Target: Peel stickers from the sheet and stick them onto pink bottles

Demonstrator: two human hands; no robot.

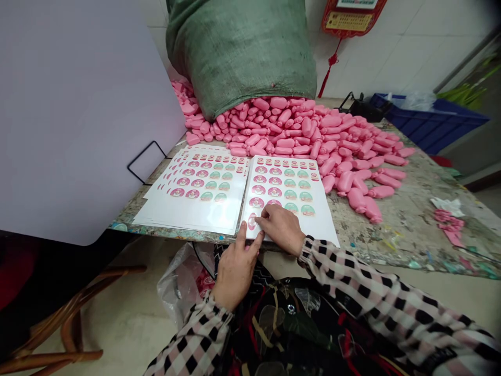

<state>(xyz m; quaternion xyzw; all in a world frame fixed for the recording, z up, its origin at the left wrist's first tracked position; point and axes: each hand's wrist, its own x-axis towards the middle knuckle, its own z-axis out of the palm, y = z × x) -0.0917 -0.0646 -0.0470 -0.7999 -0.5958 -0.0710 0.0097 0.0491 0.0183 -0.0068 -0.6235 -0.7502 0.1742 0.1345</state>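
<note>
The worktop [407, 222] is carrying everything; a green bag [250, 52] is leaning over a heap of pink bottles [309, 128]. Fanned sheets [188, 211] are lying left of a stack [321, 227]. The left hand [235, 269] is spreading open, its fingertips resting at the stack's near edge; light, flat pressure would suit, keeping the paper from creeping. The right hand [284, 227] is bunching its fingers at a pink sticker [251, 220] near the near-left corner, its grip not showing clearly; a low, slow peel would avoid creasing.
</note>
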